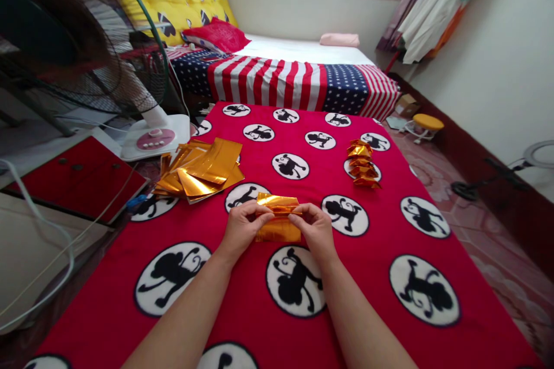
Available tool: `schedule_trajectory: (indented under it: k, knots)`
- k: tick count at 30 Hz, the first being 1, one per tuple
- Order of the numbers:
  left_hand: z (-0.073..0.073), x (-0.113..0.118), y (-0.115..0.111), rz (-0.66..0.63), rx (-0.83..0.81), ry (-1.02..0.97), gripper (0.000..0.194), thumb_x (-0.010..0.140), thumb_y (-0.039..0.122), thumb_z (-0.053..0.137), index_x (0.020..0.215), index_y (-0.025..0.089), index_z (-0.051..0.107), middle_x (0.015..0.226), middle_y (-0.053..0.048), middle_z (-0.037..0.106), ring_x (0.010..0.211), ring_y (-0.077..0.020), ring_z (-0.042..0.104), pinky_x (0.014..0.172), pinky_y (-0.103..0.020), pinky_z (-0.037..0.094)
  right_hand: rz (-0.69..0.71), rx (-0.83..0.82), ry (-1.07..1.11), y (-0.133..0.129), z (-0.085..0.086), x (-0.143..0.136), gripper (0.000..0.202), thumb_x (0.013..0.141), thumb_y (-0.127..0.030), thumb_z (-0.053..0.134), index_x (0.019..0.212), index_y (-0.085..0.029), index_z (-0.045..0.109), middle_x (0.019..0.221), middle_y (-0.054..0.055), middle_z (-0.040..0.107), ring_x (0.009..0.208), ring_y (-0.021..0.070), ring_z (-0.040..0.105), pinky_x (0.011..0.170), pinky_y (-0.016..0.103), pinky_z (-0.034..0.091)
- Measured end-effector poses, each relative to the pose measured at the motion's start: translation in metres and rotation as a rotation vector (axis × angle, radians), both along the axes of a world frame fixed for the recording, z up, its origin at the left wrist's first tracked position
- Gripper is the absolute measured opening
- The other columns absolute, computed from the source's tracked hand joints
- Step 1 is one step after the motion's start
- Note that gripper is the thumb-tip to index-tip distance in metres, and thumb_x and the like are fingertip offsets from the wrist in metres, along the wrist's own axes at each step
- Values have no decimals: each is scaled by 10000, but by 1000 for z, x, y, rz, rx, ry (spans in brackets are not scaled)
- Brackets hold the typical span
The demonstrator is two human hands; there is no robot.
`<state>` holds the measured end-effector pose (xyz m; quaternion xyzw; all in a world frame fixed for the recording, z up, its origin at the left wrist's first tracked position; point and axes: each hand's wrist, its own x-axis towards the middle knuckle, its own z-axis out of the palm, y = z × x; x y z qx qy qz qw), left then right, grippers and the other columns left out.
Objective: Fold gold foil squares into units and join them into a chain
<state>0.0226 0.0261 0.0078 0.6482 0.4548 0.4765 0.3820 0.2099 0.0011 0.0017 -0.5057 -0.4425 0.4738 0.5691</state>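
A sheet of shiny gold foil paper (278, 230) lies at the middle of the red cloth, with a raised fold running across it. My left hand (243, 228) pinches the left end of that fold between thumb and fingers. At its right end, my right hand (315, 229) pinches the same fold. A loose pile of flat gold foil sheets (203, 167) rests beyond my left hand, fanned out unevenly. Farther off to the right stands a row of folded gold foil pieces (362, 164), set close together.
The red cloth (372, 277) with monkey prints covers the table. On the left a fan (149, 132) stands by a red-topped cabinet (82, 179), with a pale cable near it. A bed (277, 81) is behind the table; a yellow stool (427, 122) stands at right.
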Motion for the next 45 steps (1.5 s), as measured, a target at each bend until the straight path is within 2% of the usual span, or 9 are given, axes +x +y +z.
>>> schedule_trajectory:
  k: [4, 9, 14, 22, 36, 45]
  knots:
    - [-2, 2, 0, 37, -78, -108, 128, 720, 266, 770, 760, 154, 723, 753, -30, 710, 689, -140, 648, 637, -217, 504, 6, -19, 69, 0, 2, -1, 226, 682, -348, 792, 748, -192, 642, 706, -3, 659, 650, 149, 606, 621, 260, 482]
    - [-4, 6, 0, 46, -161, -265, 265, 658, 268, 805, 879, 153, 716, 841, -43, 750, 756, -172, 705, 694, -244, 565, -20, -29, 120, 1, 0, -2, 286, 648, -321, 820, 776, -206, 591, 723, -8, 673, 679, 158, 638, 639, 263, 505]
    - [-3, 5, 0, 61, -168, -223, 239, 656, 271, 805, 845, 147, 729, 833, -53, 758, 738, -174, 712, 688, -243, 576, -22, -19, 157, 2, 0, -1, 307, 655, -313, 817, 830, -218, 584, 761, -8, 692, 720, 160, 667, 680, 269, 533]
    - [-6, 4, 0, 61, -170, -204, 243, 667, 291, 804, 849, 147, 736, 827, -53, 757, 725, -172, 711, 677, -236, 576, -34, -23, 125, 1, 8, -2, 263, 688, -319, 792, 890, -206, 666, 821, 20, 729, 773, 175, 695, 732, 287, 553]
    - [-6, 4, 0, 53, -161, -181, 247, 684, 318, 792, 849, 142, 738, 845, -72, 762, 754, -197, 721, 708, -280, 598, -91, -20, 80, 1, 4, -4, 249, 671, -357, 808, 806, -190, 681, 785, 26, 729, 742, 187, 692, 743, 319, 561]
    - [-3, -3, 1, 29, -250, -209, 363, 672, 322, 809, 968, 126, 735, 907, -97, 768, 772, -211, 724, 701, -296, 598, -137, -23, 75, 1, 2, -4, 288, 649, -394, 824, 786, -187, 677, 765, 25, 722, 708, 176, 673, 710, 310, 551]
